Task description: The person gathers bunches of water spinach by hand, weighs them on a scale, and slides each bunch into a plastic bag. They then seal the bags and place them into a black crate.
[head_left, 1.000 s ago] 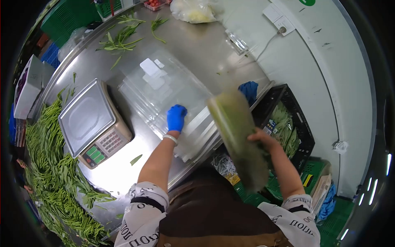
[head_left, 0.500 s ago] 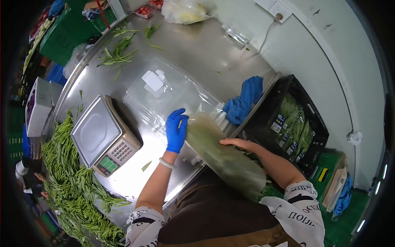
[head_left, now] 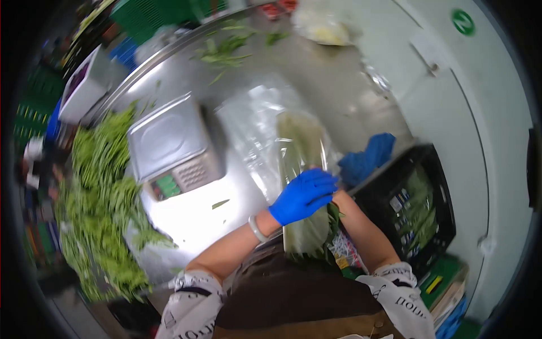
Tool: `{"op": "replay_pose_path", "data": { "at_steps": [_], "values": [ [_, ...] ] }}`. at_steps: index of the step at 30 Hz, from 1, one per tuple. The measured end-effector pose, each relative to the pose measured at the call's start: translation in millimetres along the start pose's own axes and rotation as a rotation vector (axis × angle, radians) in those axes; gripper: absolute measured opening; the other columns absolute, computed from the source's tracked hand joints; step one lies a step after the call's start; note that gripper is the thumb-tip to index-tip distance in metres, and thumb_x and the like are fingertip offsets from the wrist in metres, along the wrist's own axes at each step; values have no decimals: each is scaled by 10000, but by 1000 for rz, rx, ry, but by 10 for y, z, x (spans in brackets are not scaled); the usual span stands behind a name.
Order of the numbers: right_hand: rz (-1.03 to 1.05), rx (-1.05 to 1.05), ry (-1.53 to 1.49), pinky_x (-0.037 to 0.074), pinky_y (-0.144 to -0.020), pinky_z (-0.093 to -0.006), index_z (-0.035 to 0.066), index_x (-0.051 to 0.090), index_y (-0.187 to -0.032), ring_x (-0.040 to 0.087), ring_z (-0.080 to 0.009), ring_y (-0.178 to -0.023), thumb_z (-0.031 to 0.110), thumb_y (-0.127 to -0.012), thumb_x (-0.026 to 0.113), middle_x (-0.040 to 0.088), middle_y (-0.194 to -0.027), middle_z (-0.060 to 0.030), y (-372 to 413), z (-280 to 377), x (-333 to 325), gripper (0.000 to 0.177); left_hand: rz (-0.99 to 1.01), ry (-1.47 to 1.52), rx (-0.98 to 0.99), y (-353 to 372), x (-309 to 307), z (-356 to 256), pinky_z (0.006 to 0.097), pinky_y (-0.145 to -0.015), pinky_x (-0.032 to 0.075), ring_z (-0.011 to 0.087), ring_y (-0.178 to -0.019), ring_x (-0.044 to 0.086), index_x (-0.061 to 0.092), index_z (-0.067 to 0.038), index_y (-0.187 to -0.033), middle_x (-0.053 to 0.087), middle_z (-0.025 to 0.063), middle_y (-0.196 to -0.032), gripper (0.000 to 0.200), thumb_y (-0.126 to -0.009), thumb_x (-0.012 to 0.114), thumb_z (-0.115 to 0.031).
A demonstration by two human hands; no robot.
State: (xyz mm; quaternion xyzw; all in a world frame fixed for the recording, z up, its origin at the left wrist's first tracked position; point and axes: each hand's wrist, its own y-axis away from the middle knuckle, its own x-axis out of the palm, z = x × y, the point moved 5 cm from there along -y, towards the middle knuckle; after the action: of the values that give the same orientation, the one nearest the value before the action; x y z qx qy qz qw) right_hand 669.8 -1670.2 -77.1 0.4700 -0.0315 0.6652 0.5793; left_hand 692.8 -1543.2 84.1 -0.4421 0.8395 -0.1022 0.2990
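Note:
A long clear plastic bag of leafy greens point(head_left: 307, 234) lies slantwise in front of my apron, its upper part over the table. My left hand point(head_left: 305, 195), in a blue glove, is closed across the middle of the bag, fingers pointing right and overlapping my right hand. Bare and mostly hidden behind the glove, my right hand point(head_left: 339, 196) grips the bag's right side. Green leaves stick out beside its wrist. Under the bag's upper end, flat clear plastic bags point(head_left: 248, 121) are spread on the steel table point(head_left: 203, 243).
A weighing scale point(head_left: 172, 141) stands left of the bags, beside a big heap of green stems point(head_left: 104, 226). Loose greens point(head_left: 226, 51) lie at the back. A crumpled blue cloth point(head_left: 370, 158) sits at the right edge, near a black crate point(head_left: 446, 198) of packed greens.
My left hand has left the bag's upper corner and moved down and right, over my right hand. The bag has turned more upright. The whole view has shifted.

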Motion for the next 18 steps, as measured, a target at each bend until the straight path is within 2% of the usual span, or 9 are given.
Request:
{"op": "replay_pose_path", "data": {
  "at_steps": [2,3,6,7,10,13,14,16,18],
  "values": [
    [-194,216,-203,510,-839,-336,28,600,-1117,639,-219,-898,263,-888,558,652,-1019,-105,231,249,617,331,-298,-249,-59,45,-432,-87,426,-998,381,327,-1093,563,560,-66,-1217,531,177,-1262,480,-771,711,-160],
    [-232,146,-61,518,-805,-339,34,610,-1082,644,-222,-852,296,-864,589,661,-984,-99,215,343,735,342,-527,-529,-301,193,-617,-45,381,-963,424,301,-1064,584,450,-22,-1319,493,185,-1302,615,-793,712,-206],
    [-246,95,80,506,-788,-314,28,611,-1094,633,-202,-865,341,-852,617,651,-1007,-84,125,319,767,395,-546,864,-1175,794,-266,451,336,-941,447,254,-1101,560,373,21,-1354,504,150,-1290,673,-836,684,-276],
    [-264,77,119,500,-790,-305,23,606,-1108,627,-193,-876,357,-850,621,644,-1021,-82,74,310,806,422,-411,1147,-1207,918,-114,397,299,-924,460,204,-1094,555,373,41,-1343,521,137,-1259,676,-866,645,-353],
    [-327,-136,365,450,-858,-286,-13,562,-1186,576,-170,-950,428,-896,553,606,-1086,-78,26,339,889,528,-416,915,-1141,1158,-204,-130,311,-933,459,188,-1071,571,387,25,-1338,547,143,-1226,651,-877,623,-369],
    [-367,-214,487,388,-948,-308,-18,521,-1247,516,-194,-1032,431,-957,445,564,-1159,-89,124,110,870,540,-380,1063,-1251,1563,-139,-294,320,-937,458,187,-1067,575,415,4,-1326,567,112,-1207,600,-909,570,-399],
    [-333,-33,218,346,-1012,-307,-16,481,-1300,484,-216,-1156,425,-959,438,516,-1275,-108,272,-163,868,559,-424,1160,-1297,1638,-193,-361,318,-937,458,188,-1076,571,435,6,-1315,574,111,-1200,585,-920,547,-411],
    [-295,-150,197,346,-1024,-323,16,450,-1340,466,-207,-1204,369,-987,399,501,-1311,-95,799,-263,1438,502,-492,1358,-1396,1769,-304,-535,314,-935,458,191,-1094,562,474,8,-1293,589,110,-1185,566,-942,501,-435],
    [-160,-227,933,228,-1103,-320,-10,397,-1370,327,-233,-1351,311,-987,381,400,-1424,-151,1214,-242,1536,501,-498,1286,-1404,2079,-276,-382,307,-916,459,178,-1053,577,514,4,-1255,603,92,-1168,549,-970,420,-455]
  ]
}}
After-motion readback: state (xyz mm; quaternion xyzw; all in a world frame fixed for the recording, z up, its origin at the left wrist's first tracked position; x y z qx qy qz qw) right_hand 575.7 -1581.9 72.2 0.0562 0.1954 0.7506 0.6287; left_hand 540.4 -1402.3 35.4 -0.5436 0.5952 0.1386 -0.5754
